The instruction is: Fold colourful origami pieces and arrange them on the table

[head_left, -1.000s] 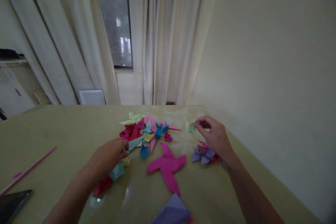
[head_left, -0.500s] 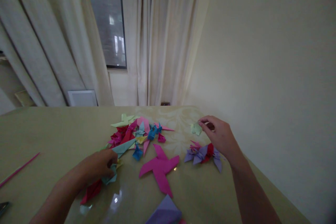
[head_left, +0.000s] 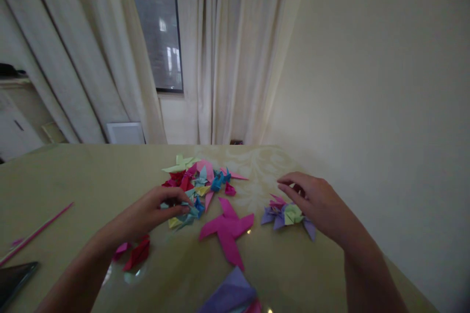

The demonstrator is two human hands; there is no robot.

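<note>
A heap of small folded paper pieces [head_left: 200, 181] in pink, blue, green and yellow lies mid-table. My left hand [head_left: 156, 209] rests at its near edge, fingers closed on a teal and yellow folded piece [head_left: 183, 217]. My right hand [head_left: 316, 200] hovers with fingers curved and apart just right of a small stack of purple, pink and light green folded flowers [head_left: 286, 214]; the light green piece sits on top and the hand holds nothing. A large pink pinwheel [head_left: 227, 229] lies between the hands.
The table [head_left: 73, 181] is glossy and yellowish. Red folded pieces [head_left: 136, 253] lie near my left forearm. A purple folded sheet [head_left: 229, 296] sits at the near edge. A pink stick [head_left: 36, 232] and a dark phone [head_left: 14, 279] lie at left. The wall stands close on the right.
My right hand set the light green piece on the purple flower stack and let go. My left hand drew a teal piece from the heap's near side toward the heap.
</note>
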